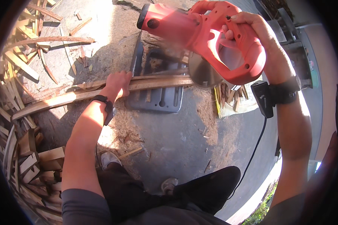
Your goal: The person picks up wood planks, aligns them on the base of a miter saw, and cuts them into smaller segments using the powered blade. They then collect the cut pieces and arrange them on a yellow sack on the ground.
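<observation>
A red miter saw stands over a dark grey metal saw base, its round blade beside the ends of some long wooden strips. My right hand is closed round the saw's loop handle, at the upper right. My left hand grips the wooden strips at the left edge of the base. These strips lie across the base and run out far to the left. Part of the blade is hidden behind the red housing.
Split wood scraps lie heaped along the left, with cut blocks nearer me. Sawdust covers patches of the concrete floor. A pale sack holding short wood pieces lies right of the base. A black cord hangs below my right wrist.
</observation>
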Tool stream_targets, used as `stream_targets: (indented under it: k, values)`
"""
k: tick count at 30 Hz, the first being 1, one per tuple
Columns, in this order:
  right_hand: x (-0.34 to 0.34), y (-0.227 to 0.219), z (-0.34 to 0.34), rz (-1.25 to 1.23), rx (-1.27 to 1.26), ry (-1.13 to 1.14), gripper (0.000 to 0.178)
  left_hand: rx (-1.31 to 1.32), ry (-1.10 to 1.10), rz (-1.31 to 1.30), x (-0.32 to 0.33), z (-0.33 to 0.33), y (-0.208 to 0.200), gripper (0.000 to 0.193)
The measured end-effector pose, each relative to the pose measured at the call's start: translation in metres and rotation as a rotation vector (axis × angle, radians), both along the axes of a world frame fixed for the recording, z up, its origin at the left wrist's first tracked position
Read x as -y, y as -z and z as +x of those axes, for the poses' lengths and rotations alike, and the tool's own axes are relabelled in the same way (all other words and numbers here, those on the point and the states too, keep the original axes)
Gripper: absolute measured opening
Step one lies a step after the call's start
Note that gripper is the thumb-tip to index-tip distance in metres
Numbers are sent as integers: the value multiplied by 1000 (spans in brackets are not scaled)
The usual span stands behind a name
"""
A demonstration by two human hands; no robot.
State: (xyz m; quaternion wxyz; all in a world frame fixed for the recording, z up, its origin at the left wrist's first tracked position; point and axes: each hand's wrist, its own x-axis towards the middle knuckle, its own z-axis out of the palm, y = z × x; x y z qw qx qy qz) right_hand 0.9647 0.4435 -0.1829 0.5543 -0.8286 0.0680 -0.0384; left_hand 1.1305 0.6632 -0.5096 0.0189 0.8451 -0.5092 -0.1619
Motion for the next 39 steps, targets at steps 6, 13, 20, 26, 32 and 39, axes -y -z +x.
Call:
stream_targets:
  k: [6, 13, 20, 26, 32, 39]
  values:
    - [-8, 7, -11, 62, 9, 91, 17, 28, 12, -63, 2, -2, 6, 56]
    - [-27, 42, 0, 300, -207, 480, 25, 108, 42, -229, -3, -3, 12, 37]
    - [-48, 72, -21, 188, -168, 486, 34, 94, 40, -250, 2, 1, 10, 30]
    - [-54, 131, -45, 146, -47, 498, 50, 44, 39, -136, 8, 7, 3, 40]
    - [-48, 141, -52, 17, -56, 521, 47, 77, 40, -122, 9, 3, 4, 57]
    - [-24, 21, -9, 266, -162, 501, 30, 88, 48, -200, 1, -1, -1, 35]
